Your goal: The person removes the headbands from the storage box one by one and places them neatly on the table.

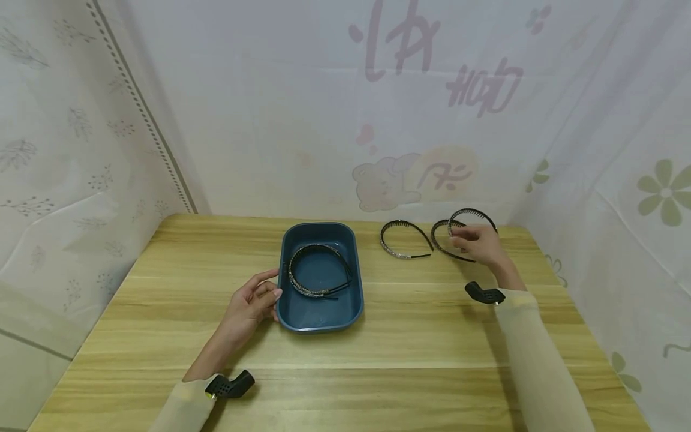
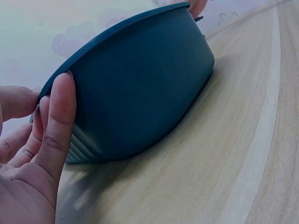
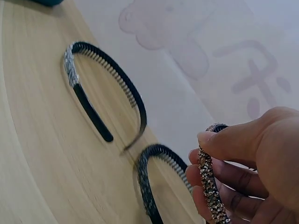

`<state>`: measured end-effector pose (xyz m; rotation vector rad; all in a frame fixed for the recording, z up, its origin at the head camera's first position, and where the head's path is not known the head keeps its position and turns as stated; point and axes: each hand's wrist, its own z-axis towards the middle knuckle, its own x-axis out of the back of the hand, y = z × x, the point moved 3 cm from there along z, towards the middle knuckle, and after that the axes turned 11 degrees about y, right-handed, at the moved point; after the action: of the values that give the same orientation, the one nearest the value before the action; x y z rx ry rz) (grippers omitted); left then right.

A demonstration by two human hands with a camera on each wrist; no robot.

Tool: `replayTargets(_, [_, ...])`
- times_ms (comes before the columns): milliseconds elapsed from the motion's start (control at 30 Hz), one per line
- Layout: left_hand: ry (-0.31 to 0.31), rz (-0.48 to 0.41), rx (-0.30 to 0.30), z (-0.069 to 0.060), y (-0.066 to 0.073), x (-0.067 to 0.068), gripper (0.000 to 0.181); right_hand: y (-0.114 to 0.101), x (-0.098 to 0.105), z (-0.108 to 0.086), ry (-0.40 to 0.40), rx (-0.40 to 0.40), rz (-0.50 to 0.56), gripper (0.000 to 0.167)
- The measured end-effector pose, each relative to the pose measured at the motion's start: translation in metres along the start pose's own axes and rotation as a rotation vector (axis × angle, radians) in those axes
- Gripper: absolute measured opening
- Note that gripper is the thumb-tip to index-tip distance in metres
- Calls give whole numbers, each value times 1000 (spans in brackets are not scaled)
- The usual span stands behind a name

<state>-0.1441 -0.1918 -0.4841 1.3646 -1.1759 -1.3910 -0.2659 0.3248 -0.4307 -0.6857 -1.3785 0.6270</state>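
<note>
So the right hand (image 1: 477, 245) has a sparkly headband (image 3: 211, 191) pinched, thumb on one side and fingers on the other, right by a darker headband (image 3: 144, 186) on the table (image 1: 399, 348), while the left hand (image 1: 250, 307) grips the blue tray (image 1: 315, 317) by its left rim.

There's 1 table (image 1: 432, 336), 1 tray (image 1: 318, 316) left of centre, at least 2 overlapping tray headbands (image 1: 299, 288) in it, 2 more lying far right, namely 1 left headband (image 1: 396, 254) and 1 right headband (image 3: 145, 186), 1 held headband (image 3: 209, 182), 1 left hand (image 1: 254, 303), 1 right hand (image 1: 477, 243), 2 sleeves (image 1: 540, 366) and 2 wrist cameras (image 1: 231, 385).
</note>
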Motion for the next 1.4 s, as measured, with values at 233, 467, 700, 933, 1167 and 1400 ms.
replayTargets(233, [0, 3, 0, 0, 1, 0, 56, 13, 9, 5, 23, -16, -50, 41])
replayTargets(467, [-2, 3, 3, 0, 1, -1, 57, 28, 21, 7, 35, -41, -78, 43])
replayTargets(700, [-4, 9, 0, 0, 1, -1, 57, 45, 32, 8, 56, -104, -68, 50])
replayTargets(933, [-4, 15, 4, 0, 1, 0, 57, 66, 41, 7, 62, -194, -91, 54])
replayTargets(1167, [-3, 10, 8, 0, 0, 0, 57, 78, 46, 3, 80, -189, -86, 53])
replayTargets(1400, [-11, -14, -2, -1, 1, -1, 57, 85, 45, 11, 142, -171, -144, 45])
